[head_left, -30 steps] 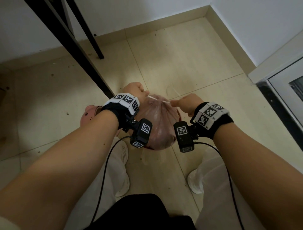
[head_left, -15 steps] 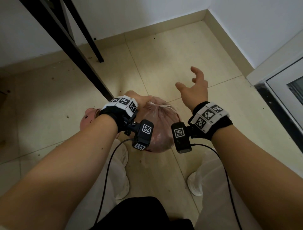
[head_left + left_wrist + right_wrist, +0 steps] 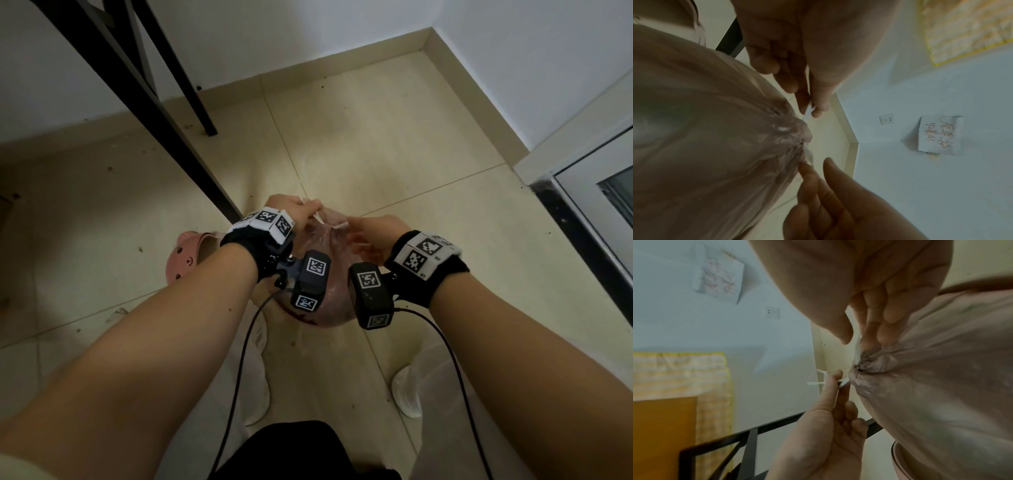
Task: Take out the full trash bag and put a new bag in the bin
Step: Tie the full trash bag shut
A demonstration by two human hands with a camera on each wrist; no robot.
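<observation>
The full trash bag (image 3: 329,294), pinkish and translucent, stands on the floor between my forearms with its neck gathered tight (image 3: 795,129). My left hand (image 3: 317,207) pinches one white drawstring (image 3: 809,109) between thumb and fingers, just left of the neck. My right hand (image 3: 352,228) is at the right side of the neck; its fingertips (image 3: 869,339) touch the gathered plastic and the other drawstring end (image 3: 342,225), while the thumb (image 3: 844,335) stands a little apart. The wrist cameras hide most of the bag's body in the head view.
Black metal table legs (image 3: 178,147) slant down just left of the bag. A pink rounded object (image 3: 191,255) lies on the tiled floor by my left wrist. A wall corner (image 3: 431,37) and a glass door frame (image 3: 589,192) bound the right side. My shoes (image 3: 406,394) stand below.
A second ago both hands pulled the drawstrings apart. The right hand then let go and lifted open; now it has come back down to the bag's neck. The left hand kept its pinch.
</observation>
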